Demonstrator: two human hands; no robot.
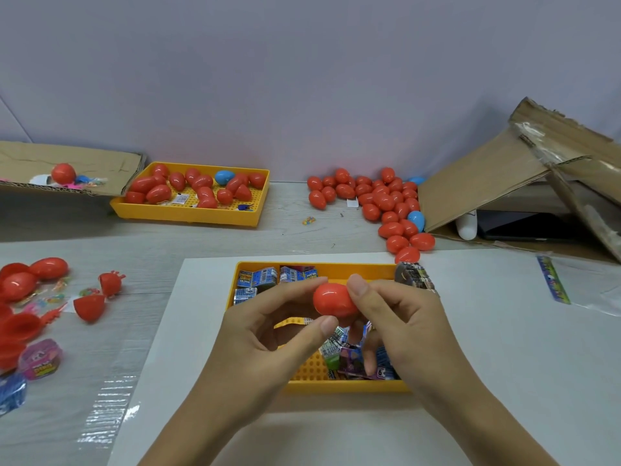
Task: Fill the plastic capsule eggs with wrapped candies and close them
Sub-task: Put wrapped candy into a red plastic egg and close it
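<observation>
Hands: the left hand (265,334) and right hand (393,317) meet over the near tray, both grasping one red egg (332,299); the egg is held in the air, clear of the candies, probably so the halves can be pressed together without obstruction.
Fingers: left thumb below and forefinger above the egg's left end; right thumb on its right end. The egg looks whole, but whether the seam is fully shut cannot be told.
Near tray (336,386): a yellow tray of wrapped candies (349,361) directly under the hands, placed so each candy is a short reach away; it stands on a white sheet (504,381).
Left of worktop (141,250): open red egg halves (89,307) and small packets lie loose, seemingly stock waiting to be filled.
Far tray (188,213): a second yellow tray holding red eggs and one blue, near the wall.
Far pile (383,203): many closed red eggs, a few blue, heaped beside a tilted cardboard box (487,183); whether filled or empty cannot be told.
Left cardboard (67,156): a flap carrying one red egg and scraps.
</observation>
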